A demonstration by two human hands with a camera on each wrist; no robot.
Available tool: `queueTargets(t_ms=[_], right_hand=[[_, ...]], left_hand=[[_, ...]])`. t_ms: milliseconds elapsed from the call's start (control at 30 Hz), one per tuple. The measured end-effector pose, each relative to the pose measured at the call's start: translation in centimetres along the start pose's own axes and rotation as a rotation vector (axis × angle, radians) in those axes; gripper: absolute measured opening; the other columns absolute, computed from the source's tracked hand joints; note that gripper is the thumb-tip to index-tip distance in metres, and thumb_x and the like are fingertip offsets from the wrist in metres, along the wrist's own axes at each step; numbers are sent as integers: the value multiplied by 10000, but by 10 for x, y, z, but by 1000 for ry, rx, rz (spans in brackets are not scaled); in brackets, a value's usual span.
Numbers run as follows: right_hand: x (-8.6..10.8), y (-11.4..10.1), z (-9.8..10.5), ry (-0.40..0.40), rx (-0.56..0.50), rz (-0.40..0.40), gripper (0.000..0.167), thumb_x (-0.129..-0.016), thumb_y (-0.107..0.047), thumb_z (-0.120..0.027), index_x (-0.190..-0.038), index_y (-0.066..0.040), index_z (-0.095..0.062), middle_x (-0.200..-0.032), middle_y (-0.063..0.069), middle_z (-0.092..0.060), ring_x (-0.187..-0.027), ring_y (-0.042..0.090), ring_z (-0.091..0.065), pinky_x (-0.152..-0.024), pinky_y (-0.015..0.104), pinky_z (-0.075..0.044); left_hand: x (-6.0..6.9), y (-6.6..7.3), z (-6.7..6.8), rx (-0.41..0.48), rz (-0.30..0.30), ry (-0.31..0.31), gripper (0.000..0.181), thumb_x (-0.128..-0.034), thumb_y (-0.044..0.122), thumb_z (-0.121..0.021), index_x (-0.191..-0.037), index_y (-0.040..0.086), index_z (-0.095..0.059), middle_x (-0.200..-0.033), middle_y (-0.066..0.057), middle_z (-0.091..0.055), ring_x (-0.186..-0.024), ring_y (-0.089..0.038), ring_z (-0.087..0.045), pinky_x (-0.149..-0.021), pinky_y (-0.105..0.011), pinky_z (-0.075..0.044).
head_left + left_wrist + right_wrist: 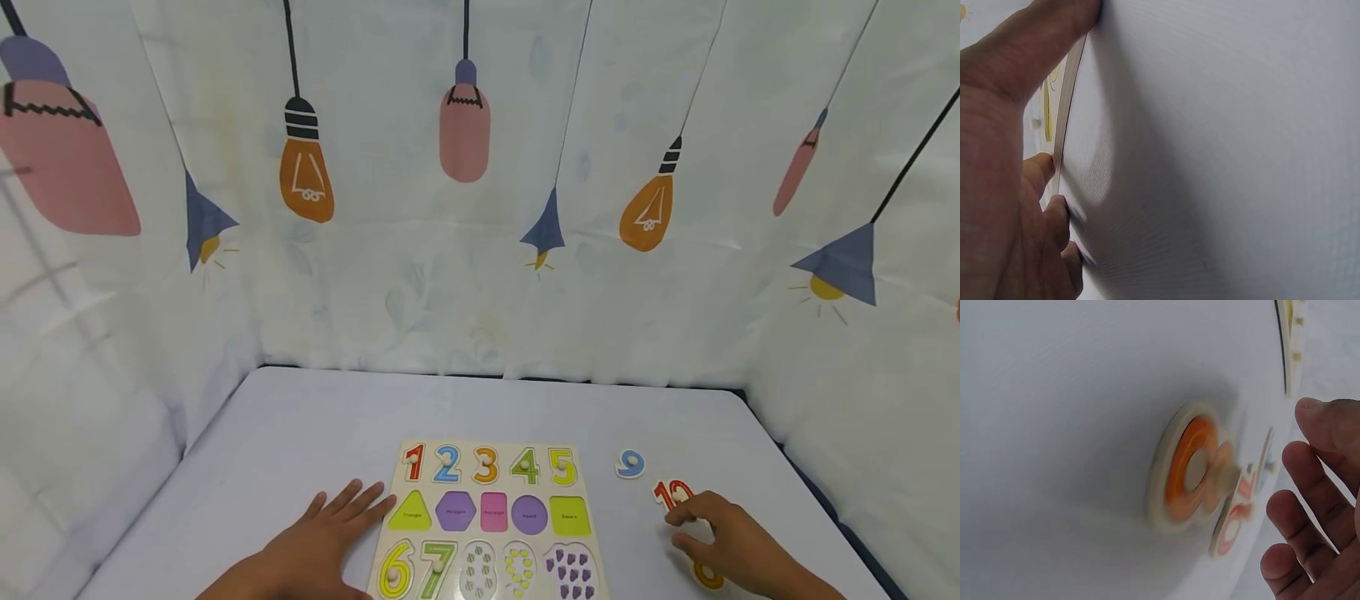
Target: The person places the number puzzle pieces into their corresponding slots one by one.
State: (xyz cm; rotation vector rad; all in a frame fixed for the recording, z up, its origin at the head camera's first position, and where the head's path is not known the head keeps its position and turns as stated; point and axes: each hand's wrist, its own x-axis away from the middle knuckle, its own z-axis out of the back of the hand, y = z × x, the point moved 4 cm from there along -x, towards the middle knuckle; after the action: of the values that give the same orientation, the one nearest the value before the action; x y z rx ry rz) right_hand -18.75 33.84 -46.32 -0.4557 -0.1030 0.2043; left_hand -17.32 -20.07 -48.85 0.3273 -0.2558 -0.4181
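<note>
Starting on the left, your white-covered bench (255, 450) runs under everything, with a white curtain printed with hanging lamps (390, 275) behind it. Your left hand (318, 537) lies with its fingers spread, fingertips against the left edge of a pale wooden puzzle board (467, 463).

On that board, the yellow triangle (411, 512) starts the middle row of shapes, and the lime green square (570, 517) ends it. Knobbed numbers 1 to 5 fill the top row. Down below, the yellow 6 (395, 573) and green 7 (437, 573) sit in place, then come three spots showing little printed pictures.

Right of the board you've got the blue 9 piece (630, 464) lying loose, then the red 10 piece (672, 493) a bit nearer to you. The orange 8 piece (707, 575) lies nearer still, partly under your right hand (727, 537). That hand's fingers are loosely bent and pinching nothing; your wrist cam shows them apart from the 8. Can't tell if a fingertip touches the 10.
</note>
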Motion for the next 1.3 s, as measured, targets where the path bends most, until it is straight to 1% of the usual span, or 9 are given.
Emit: queueTargets(t_ms=[233,433,600,767,833,1033,1167,1233,1300], right_hand=[[12,25,2,-62,-57,-20,245,-852,-352,-835,-1016,-221,-707,-1001,-80,-615,-886,26,-544,-750,238,-544],[17,37,-2,-126,-123,-100,266,-812,-274,-871,-1013,-191,-718,-1026,-46,-629,-874,67,-550,-737,220,-536],[19,42,-4,-129,-131,-83,257,-822,-263,-865,-1009,-170,-715,-1017,-55,-635,-854,22,-540,-735,220,-533],[19,44,-5,-130,-150,-11,200,-855,-249,-840,-979,-187,-695,-981,-70,-610,-835,-8,-501,-712,225,-520],[19,39,-6,-75,-146,123,189,-852,-199,-844,-960,-197,-689,-945,-93,-605,-811,-2,-507,-685,230,-515],[15,14,-4,80,-54,325,275,-812,-162,-874,-908,-321,-671,-897,-215,-555,-804,-7,-505,-671,208,-495],[8,-8,-5,229,-26,469,416,-751,-63,-900,-907,-355,-648,-898,-235,-570,-798,26,-543,-671,193,-492],[4,-21,-7,225,-22,447,412,-759,-80,-901,-907,-362,-638,-908,-240,-576,-808,28,-553,-686,197,-509],[-3,-37,-10,176,-21,364,360,-789,-144,-894,-898,-369,-635,-914,-246,-579,-827,27,-560,-715,228,-542]], left_hand=[[-1,-1,0,-7,-15,16,1211,-586,799,-791,-1582,219,-418,-1638,-45,-359,-1518,-413,-228,-1113,-771,-165],[-3,-2,-3,-12,-18,11,1232,-578,843,-759,-1585,224,-412,-1642,-38,-353,-1520,-407,-226,-1112,-770,-171],[-3,-2,-3,-6,-14,2,1236,-580,849,-752,-1588,224,-405,-1645,-40,-346,-1520,-409,-222,-1111,-774,-160],[-2,-1,-2,-7,-12,1,1242,-582,864,-739,-1590,223,-401,-1646,-39,-343,-1520,-412,-221,-1110,-776,-159],[-2,-1,-2,-6,-17,6,1246,-582,872,-733,-1588,213,-406,-1643,-46,-348,-1517,-417,-226,-1107,-778,-162],[-1,2,0,-5,-23,15,1248,-583,877,-728,-1580,193,-419,-1637,-63,-359,-1510,-429,-238,-1102,-782,-169],[-2,1,0,-6,-9,6,1253,-574,873,-734,-1581,197,-418,-1640,-58,-352,-1514,-425,-230,-1105,-779,-167],[-2,1,0,-10,-3,5,1258,-567,874,-735,-1581,200,-418,-1640,-58,-352,-1515,-426,-227,-1103,-782,-166],[-2,0,0,-12,9,2,1268,-554,885,-729,-1581,210,-418,-1640,-50,-352,-1518,-421,-223,-1104,-781,-163]])
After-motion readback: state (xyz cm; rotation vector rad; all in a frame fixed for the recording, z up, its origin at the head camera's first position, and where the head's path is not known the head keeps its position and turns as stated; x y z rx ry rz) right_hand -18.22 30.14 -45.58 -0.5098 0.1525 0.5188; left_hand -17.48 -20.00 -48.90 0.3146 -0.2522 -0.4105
